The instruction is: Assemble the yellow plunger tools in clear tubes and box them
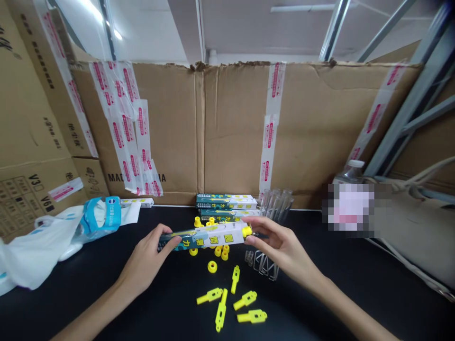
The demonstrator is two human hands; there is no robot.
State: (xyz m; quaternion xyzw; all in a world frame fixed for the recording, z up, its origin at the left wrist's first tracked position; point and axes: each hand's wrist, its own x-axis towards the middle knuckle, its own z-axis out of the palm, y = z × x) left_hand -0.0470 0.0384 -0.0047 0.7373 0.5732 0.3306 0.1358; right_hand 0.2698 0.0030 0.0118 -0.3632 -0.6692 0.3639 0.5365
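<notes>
My left hand (147, 255) grips the left end of a long, narrow printed cardboard box (209, 237), fingers over its top edge and thumb on its front. The box is held level above the table, its right end open. A yellow part (246, 231) shows in that opening, with a small metal piece beside it. My right hand (275, 239) closes its thumb and index finger around this yellow part at the opening; the rest of the part is hidden. Yellow collars (212, 266) lie beneath the box, and flat yellow pieces with holes (221, 310) lie nearer to me.
Two similar boxes (227, 202) lie behind, next to clear tubes (279, 203). Bent metal wires (266, 265) rest by my right hand. A tissue pack (101, 215) and white plastic bag (35, 251) are at left. A bottle (355, 170) stands right, before a cardboard wall (234, 132).
</notes>
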